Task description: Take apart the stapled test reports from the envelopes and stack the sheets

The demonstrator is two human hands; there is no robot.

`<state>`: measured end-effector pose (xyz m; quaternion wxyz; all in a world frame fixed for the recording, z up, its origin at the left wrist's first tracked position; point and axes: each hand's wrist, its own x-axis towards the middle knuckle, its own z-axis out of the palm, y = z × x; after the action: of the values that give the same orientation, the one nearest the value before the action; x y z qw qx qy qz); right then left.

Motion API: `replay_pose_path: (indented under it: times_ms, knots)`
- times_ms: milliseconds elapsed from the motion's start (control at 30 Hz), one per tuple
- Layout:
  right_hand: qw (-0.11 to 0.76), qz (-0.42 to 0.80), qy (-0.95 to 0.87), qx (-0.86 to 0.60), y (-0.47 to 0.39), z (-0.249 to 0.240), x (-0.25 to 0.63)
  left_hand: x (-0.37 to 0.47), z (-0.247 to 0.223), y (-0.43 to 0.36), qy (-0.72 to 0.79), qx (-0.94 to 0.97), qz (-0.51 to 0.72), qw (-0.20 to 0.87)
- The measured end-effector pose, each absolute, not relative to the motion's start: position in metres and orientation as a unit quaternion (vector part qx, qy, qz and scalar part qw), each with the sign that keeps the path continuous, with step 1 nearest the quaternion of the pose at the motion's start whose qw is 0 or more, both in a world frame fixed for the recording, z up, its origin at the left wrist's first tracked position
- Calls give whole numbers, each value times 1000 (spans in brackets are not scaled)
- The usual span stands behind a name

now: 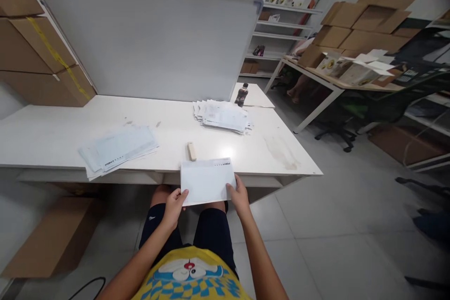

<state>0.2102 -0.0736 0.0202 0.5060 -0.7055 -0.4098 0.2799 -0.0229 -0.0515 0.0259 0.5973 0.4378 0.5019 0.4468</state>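
Observation:
A white envelope (207, 182) with dark print at its upper right is held over the table's front edge, above my lap; a second sheet edge shows at its left side, so it may be more than one. My left hand (175, 204) grips its lower left corner, thumb on top. On the right side my right hand (239, 193) pinches it, thumb also on top. Just beyond it lies a small beige block (191, 151), untouched. A loose pile of similar envelopes (121, 147) rests to the left, and another stack (225, 116) sits farther back.
The white table (168, 145) bears a leaning whiteboard (151, 42) at its back and a dark bottle (241, 94) near the far right. Cardboard boxes (45, 56) stand at left, with another box (52, 234) on the floor. A second desk (326, 77) is at right.

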Motion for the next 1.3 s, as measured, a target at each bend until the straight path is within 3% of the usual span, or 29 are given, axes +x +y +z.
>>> replay_pose_path:
  times_ms: [200,300,400,500,633,1033,1300]
  knots:
    - [376,52,-541,-750,-76,63,196,-19,24,-54,497,421,438,620]
    - [366,-18,-575,-731,-70,82,180,-16,24,-53,500,405,450,620]
    - [371,3,-662,-651,-47,89,164,-11,26,-46,510,393,453,616]
    - [323,44,-753,-572,-13,89,147,-6,27,-39,519,396,449,610]
    - [262,48,-776,-572,17,84,134,0,25,-31,527,400,436,610]
    - [281,21,-728,-625,16,51,119,10,16,-24,513,401,412,637]
    - [299,65,-738,-601,11,97,132,4,53,-38,462,388,432,671]
